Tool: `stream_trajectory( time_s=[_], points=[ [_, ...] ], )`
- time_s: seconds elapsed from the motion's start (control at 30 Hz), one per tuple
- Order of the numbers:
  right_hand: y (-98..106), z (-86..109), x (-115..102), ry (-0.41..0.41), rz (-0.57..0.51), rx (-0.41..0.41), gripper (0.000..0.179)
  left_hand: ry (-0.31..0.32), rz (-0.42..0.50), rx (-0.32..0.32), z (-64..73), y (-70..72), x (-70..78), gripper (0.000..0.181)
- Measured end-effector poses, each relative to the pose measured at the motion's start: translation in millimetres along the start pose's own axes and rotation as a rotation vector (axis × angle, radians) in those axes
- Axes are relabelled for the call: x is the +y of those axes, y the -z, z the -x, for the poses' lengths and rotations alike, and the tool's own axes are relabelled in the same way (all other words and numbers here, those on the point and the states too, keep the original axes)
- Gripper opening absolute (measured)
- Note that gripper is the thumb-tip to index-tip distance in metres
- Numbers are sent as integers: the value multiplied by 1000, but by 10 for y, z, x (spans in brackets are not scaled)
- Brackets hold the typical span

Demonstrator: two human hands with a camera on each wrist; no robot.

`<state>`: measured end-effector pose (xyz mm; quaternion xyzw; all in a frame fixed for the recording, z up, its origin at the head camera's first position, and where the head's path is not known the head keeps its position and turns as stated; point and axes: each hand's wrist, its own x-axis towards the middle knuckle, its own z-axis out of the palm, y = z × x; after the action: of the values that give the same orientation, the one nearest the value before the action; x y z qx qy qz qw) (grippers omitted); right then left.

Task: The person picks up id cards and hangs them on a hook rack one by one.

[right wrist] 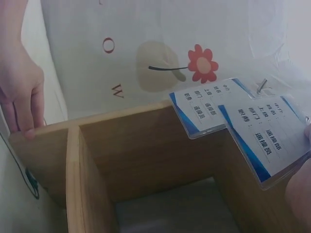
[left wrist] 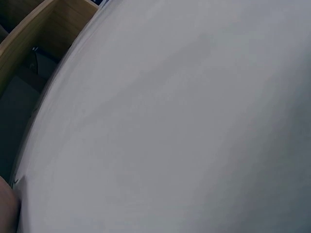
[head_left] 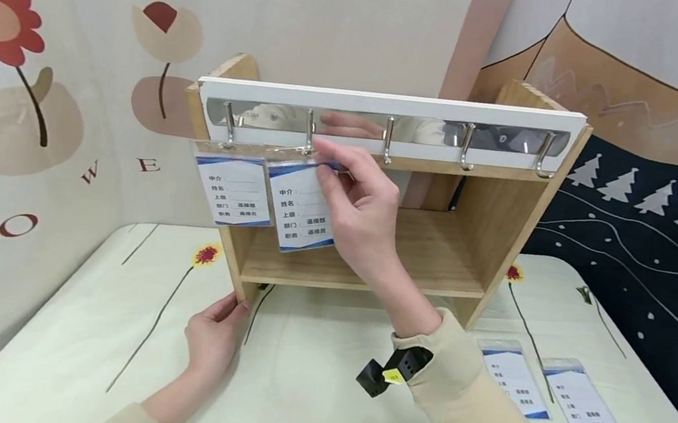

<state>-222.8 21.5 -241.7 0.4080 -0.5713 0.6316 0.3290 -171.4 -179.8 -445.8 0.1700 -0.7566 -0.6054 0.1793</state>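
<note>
My right hand (head_left: 361, 204) pinches the top edge of a clear-sleeved name badge (head_left: 301, 206) just under the second hook (head_left: 309, 131) from the left; whether the hook passes through its slot I cannot tell. Another name badge (head_left: 234, 191) hangs at the leftmost hook (head_left: 230, 122), beside the held one. Both badges also show in the right wrist view, the held badge (right wrist: 265, 138) overlapping the hanging badge (right wrist: 209, 104). Low at the left, my left hand (head_left: 216, 335) grips the side panel's foot of the wooden shelf (head_left: 361, 287).
Across the shelf's top front runs a white board (head_left: 393, 102) with a metal hook strip; its other hooks (head_left: 467, 146) stand to the right. Two more name badges (head_left: 514, 377) lie on the flowered tablecloth (head_left: 300, 394) at right. A patterned curtain (head_left: 340, 16) stands behind.
</note>
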Motion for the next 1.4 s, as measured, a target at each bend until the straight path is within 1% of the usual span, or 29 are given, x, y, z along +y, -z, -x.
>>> stream_trajectory(
  time_s=[0.13, 0.33, 0.43, 0.6, 0.73, 0.83, 0.93, 1.0, 1.1, 1.23, 1.4],
  points=[
    [-26, 21, 2, -11, 27, 9, 27, -6, -5, 2, -1, 0, 6, 34],
    [-37, 60, -24, -42, 133, 27, 29, -7, -23, 1, -9, -9, -14, 34],
    [-42, 77, -21, -66, 170, 41, 30, 2, -13, -9, -11, -14, -19, 36],
    [-58, 92, 0, -75, 207, 57, 30, 15, -1, -31, 5, -9, -2, 37],
    [-56, 111, 7, -60, 199, 65, 29, 18, 8, -32, 11, -6, 5, 38],
    [-33, 165, 22, -54, 133, 53, 28, 14, 12, -24, 7, -7, 0, 37],
    [18, 254, 46, -54, 56, 36, 29, 6, -2, -19, -1, -7, -12, 36],
    [74, 328, 55, -56, 26, 22, 29, -1, -12, -17, -6, -8, -19, 36],
    [186, 442, 67, -54, 64, -10, 29, -15, -26, -13, -16, -9, -30, 35],
    [369, 605, 80, -55, 150, -64, 29, -30, -31, -1, -22, -12, -44, 35],
    [585, 783, 74, -68, 198, -112, 33, -30, -47, 7, -18, -4, -48, 35]
  ],
)
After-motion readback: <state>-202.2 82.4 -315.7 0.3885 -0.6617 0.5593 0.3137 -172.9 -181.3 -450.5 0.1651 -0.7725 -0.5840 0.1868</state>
